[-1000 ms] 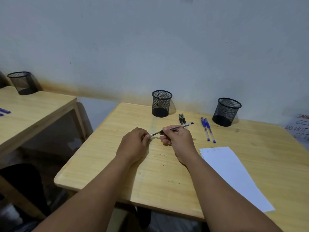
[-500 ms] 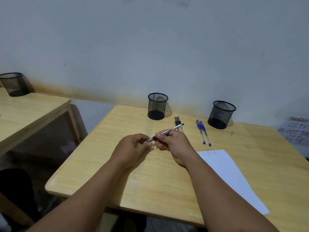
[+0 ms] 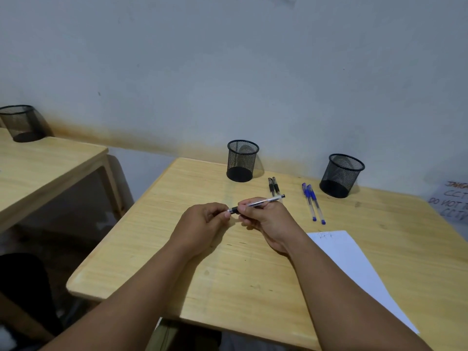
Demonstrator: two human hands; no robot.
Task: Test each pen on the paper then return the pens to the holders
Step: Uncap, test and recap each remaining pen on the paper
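Above the pale, grained wooden table [image 3: 253,287], the right hand [image 3: 268,221] curls its grip round a slim clear-barrelled pen [image 3: 263,202] with a black end, while the left hand [image 3: 200,224] pinches the pen's near black tip. Farther back lie two black pens [image 3: 273,186] and two blue pens [image 3: 312,203], between two round black wire-mesh holders [image 3: 241,160] [image 3: 342,174]. A flat white paper [image 3: 354,269] lies on the right.

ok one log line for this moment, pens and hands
right hand holds black pen | left hand pinches its tip end | two black pens, two blue pens on table
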